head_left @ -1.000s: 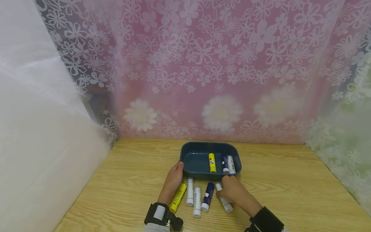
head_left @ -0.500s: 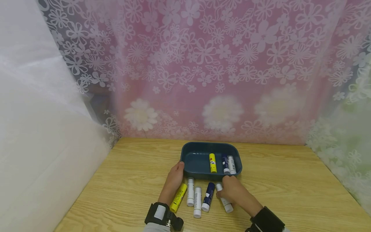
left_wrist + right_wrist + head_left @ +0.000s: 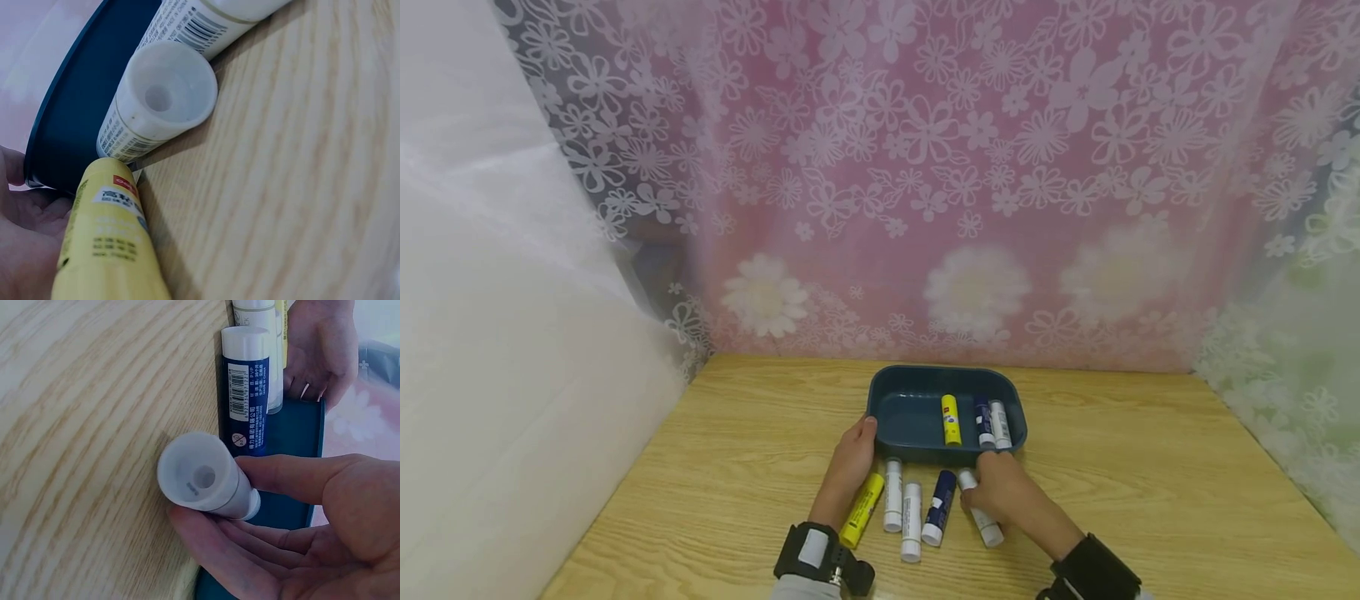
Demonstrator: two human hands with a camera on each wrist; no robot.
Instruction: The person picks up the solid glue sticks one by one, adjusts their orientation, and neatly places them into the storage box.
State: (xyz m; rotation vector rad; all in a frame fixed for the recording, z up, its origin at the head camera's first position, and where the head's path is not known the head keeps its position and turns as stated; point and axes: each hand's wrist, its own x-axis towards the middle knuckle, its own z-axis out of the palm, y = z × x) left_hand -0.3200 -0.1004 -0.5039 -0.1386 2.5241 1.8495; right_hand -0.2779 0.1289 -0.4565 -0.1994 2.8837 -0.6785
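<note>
1. Head: the left hand gripped the dark tray by its left end; the right hand pinched a white glue stick before it, over the table.
2. Left wrist: a yellow glue stick lay just beside the left hand.
3. Right wrist: thumb and fingers held the white glue stick near a blue one.

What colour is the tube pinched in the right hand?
White. The tube in the right hand shows best in the right wrist view.
</note>
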